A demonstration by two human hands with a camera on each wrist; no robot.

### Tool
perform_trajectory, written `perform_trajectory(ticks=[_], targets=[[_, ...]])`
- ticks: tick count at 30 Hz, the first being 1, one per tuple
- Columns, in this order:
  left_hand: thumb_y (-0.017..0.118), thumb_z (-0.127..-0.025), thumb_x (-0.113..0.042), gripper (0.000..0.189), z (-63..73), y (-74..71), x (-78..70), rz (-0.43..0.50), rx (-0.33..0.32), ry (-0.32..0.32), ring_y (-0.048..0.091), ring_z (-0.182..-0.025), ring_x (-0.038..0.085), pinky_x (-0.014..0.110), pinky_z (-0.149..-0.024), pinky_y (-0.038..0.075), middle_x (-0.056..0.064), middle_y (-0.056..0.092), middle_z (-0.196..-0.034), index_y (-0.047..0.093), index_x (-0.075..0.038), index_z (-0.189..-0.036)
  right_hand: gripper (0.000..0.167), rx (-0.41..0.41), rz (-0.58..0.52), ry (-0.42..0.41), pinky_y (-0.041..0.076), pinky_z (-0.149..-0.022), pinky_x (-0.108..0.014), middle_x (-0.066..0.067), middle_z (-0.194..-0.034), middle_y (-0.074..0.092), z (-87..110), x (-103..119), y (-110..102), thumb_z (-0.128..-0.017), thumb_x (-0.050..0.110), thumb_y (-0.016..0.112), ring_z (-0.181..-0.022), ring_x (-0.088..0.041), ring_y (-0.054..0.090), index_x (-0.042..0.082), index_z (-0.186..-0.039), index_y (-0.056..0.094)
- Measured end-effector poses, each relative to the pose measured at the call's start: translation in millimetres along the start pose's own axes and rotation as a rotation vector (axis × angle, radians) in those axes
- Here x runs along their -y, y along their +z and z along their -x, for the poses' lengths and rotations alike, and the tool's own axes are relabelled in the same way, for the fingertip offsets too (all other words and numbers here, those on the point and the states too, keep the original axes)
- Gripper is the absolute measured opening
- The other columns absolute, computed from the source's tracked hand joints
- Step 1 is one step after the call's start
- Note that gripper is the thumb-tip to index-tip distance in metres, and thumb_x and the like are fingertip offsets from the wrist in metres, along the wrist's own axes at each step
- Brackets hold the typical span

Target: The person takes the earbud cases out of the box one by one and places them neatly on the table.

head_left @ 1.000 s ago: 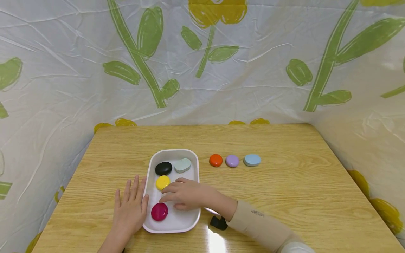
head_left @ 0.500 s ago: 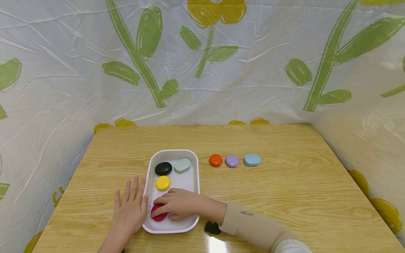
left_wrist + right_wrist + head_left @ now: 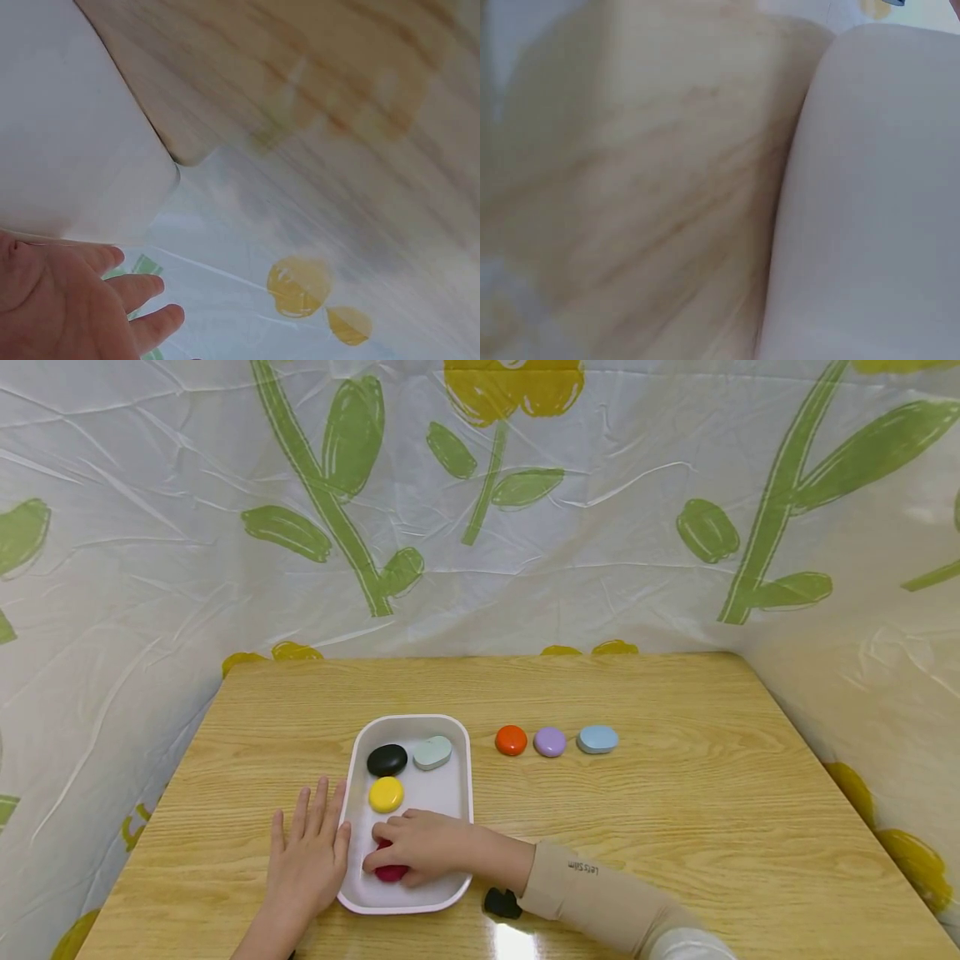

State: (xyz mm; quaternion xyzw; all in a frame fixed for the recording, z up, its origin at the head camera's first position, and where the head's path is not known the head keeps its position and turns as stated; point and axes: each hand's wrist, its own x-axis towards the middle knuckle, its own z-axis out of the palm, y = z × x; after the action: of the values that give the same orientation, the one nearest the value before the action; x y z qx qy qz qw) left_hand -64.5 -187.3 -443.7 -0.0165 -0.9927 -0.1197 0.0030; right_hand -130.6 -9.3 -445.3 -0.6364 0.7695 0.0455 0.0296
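Inside the white tray (image 3: 408, 910), my right hand (image 3: 429, 845) grips a crimson round pebble-like piece (image 3: 390, 871) near the front end, fingers curled over it and partly covering it. A yellow round piece (image 3: 386, 794), a black oval one (image 3: 387, 760) and a pale grey-green oval one (image 3: 432, 752) lie further back in the tray. Flat along the tray's left side, my left hand (image 3: 307, 864) has its fingers straight and its thumb against the wall. The left wrist view has that hand (image 3: 67, 307) beside the tray's outer wall (image 3: 82, 135). The right wrist view misses the right hand.
To the right of the tray, an orange-red piece (image 3: 512, 740), a purple piece (image 3: 550, 741) and a light blue oval piece (image 3: 597, 739) sit in a row on the wooden table (image 3: 660, 793). A dark object (image 3: 501, 903) lies under the right wrist. Flower-printed sheeting surrounds the table.
My right hand has come forward from beside the yellow piece, taken hold of the crimson piece and shifted it slightly right. The left hand has stayed in place.
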Motion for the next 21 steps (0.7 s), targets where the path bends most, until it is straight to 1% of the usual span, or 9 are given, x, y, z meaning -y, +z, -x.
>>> perform_trajectory(ticks=[2,7,13,16,18,21], targets=[[0.032,-0.098,-0.030,0.052,0.0,0.1,0.0,0.000,0.001,0.001,0.010,-0.137,0.038,0.060,-0.106,0.001,0.017,0.016,-0.150,0.023,-0.011,-0.146,0.044,-0.006,-0.017,0.015,0.040,-0.079,-0.018,0.007,-0.101,0.048,1.5,-2,-1,-0.078,0.032,0.068,-0.086,-0.004,0.047,0.035,-0.119,0.054],[0.034,-0.098,-0.029,0.052,0.0,1.0,-0.3,-0.001,0.004,-0.002,0.009,-0.137,0.038,0.060,-0.106,0.001,0.017,0.017,-0.151,0.022,-0.011,-0.146,0.042,-0.044,-0.087,0.091,0.039,-0.080,-0.018,0.005,-0.104,0.048,9.6,-13,-8,-0.077,0.032,0.068,-0.088,-0.006,0.047,0.033,-0.117,0.055],[0.033,-0.098,-0.030,0.053,0.9,2.0,0.3,0.000,0.000,0.004,0.011,-0.136,0.038,0.060,-0.106,0.002,0.017,0.016,-0.151,0.023,-0.010,-0.146,0.038,-0.184,-0.164,0.201,0.040,-0.078,-0.021,-0.001,-0.105,0.048,31.2,-34,-24,-0.079,0.029,0.067,-0.092,-0.012,0.048,0.027,-0.115,0.055],[0.033,-0.098,-0.030,0.053,1.0,2.2,0.6,0.003,0.005,0.005,0.010,-0.136,0.039,0.060,-0.106,0.001,0.018,0.015,-0.151,0.022,-0.010,-0.146,0.037,-0.261,-0.201,0.243,0.040,-0.077,-0.023,-0.003,-0.103,0.047,45.0,-46,-30,-0.079,0.024,0.066,-0.091,-0.014,0.047,0.024,-0.114,0.055],[0.033,-0.098,-0.031,0.054,0.4,2.6,0.8,0.003,0.012,0.001,0.009,-0.137,0.039,0.059,-0.106,0.000,0.018,0.015,-0.151,0.022,-0.009,-0.146,0.036,-0.307,-0.212,0.281,0.041,-0.073,-0.024,-0.004,-0.102,0.048,54.8,-53,-32,-0.078,0.022,0.065,-0.086,-0.014,0.047,0.023,-0.113,0.055],[0.034,-0.097,-0.031,0.054,-0.1,2.7,1.4,-0.002,0.013,-0.002,0.009,-0.137,0.038,0.059,-0.106,0.000,0.018,0.014,-0.151,0.022,-0.009,-0.146,0.035,-0.355,-0.227,0.350,0.042,-0.071,-0.025,-0.005,-0.102,0.049,69.5,-61,-33,-0.078,0.021,0.065,-0.081,-0.014,0.047,0.022,-0.112,0.055]])
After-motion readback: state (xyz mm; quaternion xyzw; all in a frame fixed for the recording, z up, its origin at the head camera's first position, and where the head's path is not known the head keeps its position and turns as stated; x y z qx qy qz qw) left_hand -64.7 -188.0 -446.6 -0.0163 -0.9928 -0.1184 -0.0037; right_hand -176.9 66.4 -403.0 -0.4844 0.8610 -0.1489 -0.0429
